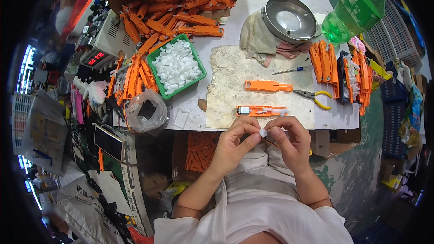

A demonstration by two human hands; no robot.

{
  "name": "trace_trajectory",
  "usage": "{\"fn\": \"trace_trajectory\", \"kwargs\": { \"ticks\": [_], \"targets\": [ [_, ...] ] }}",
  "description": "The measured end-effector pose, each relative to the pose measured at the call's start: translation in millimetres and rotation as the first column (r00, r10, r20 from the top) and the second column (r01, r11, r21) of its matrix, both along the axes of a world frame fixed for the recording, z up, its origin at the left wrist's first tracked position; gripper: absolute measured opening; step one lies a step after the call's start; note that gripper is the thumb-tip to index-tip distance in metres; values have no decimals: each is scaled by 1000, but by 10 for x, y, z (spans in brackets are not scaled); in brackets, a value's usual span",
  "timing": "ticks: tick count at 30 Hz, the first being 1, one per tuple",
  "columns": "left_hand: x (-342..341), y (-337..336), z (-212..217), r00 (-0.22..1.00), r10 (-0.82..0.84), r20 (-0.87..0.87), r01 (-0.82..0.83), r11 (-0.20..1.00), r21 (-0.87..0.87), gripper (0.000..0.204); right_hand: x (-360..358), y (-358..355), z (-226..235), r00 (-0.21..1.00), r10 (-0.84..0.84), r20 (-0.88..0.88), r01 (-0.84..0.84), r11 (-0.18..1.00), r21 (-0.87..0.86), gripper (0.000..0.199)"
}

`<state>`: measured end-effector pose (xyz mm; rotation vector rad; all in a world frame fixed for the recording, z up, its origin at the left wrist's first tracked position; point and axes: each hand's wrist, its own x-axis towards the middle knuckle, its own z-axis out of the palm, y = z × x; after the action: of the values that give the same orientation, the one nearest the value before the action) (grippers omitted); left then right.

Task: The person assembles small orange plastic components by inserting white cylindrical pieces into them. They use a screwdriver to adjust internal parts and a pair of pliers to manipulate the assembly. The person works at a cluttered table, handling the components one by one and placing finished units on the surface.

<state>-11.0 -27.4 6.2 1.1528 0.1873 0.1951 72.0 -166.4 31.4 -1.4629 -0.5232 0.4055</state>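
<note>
We see the left hand (237,142) pinching a small white disc (263,133) between thumb and fingers, just off the near edge of the desk (226,31); the right hand (291,142) is curled, its thumb and forefinger drawn in at the disc's right side, though we cannot tell whether they grip it; holding so small a piece in front of the body probably keeps it easy to see and turn. Nearest the hands lies an orange casing with parts inside (262,110), lengthwise along the edge, perhaps for easy reach; beyond it we find a second orange casing (267,86), the pliers (312,96) touching or nearly touching its right end, and a screwdriver (291,70) farther back; a green tray (186,86) probably keeps its white pieces (176,65) from scattering. The desk is pale, with a stained, worn sheet (226,74) as work area; at its back stand a metal bowl (278,11) and a green bottle (355,11); around it we note a crowded room, its green floor (361,162) visibly worn.
</note>
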Motion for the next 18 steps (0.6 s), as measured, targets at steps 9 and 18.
{"fn": "trace_trajectory", "kwargs": {
  "ticks": [9,18],
  "targets": [
    [9,5,-4,999,-33,23,31,998,47,11,12,-3,-22,1000,-9,16,9,1000,-2,12],
    [15,24,-20,999,-46,25,45,999,26,11,43,3,12,999,21,50,-20,999,-36,11]
  ]
}}
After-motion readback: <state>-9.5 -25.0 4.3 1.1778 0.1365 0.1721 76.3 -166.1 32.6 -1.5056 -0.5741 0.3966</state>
